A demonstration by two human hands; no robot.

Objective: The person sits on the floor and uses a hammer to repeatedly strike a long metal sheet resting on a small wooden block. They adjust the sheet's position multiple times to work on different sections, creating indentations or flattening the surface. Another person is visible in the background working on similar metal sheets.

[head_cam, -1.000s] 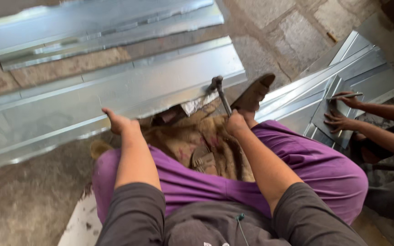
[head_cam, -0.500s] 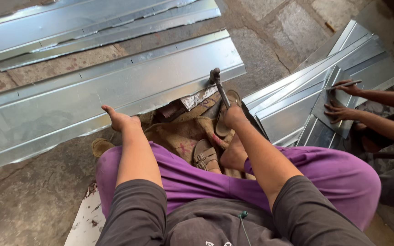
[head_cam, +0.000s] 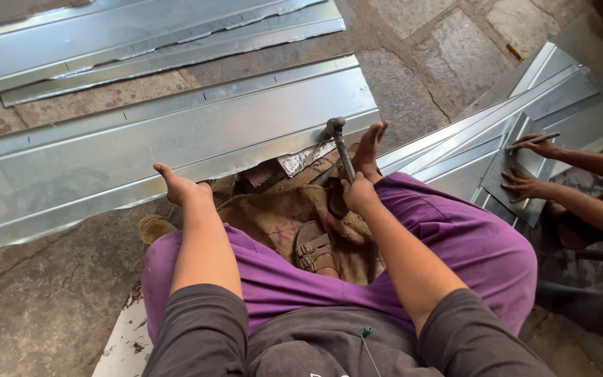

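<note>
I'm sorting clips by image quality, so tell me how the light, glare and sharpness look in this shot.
Head view: soft daylight, no hard shadows; pale sheen, not blown out, on the long metal sheet. Left hand, right hand and hammer are sharp, without motion blur. Wide-angle lens bends the sheet's long edges slightly. Another person's hands at the right edge remain clear.

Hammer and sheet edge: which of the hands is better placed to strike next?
Probably the right hand: it grips the hammer at the metal sheet edge; the left hand only steadies that sheet.
</note>
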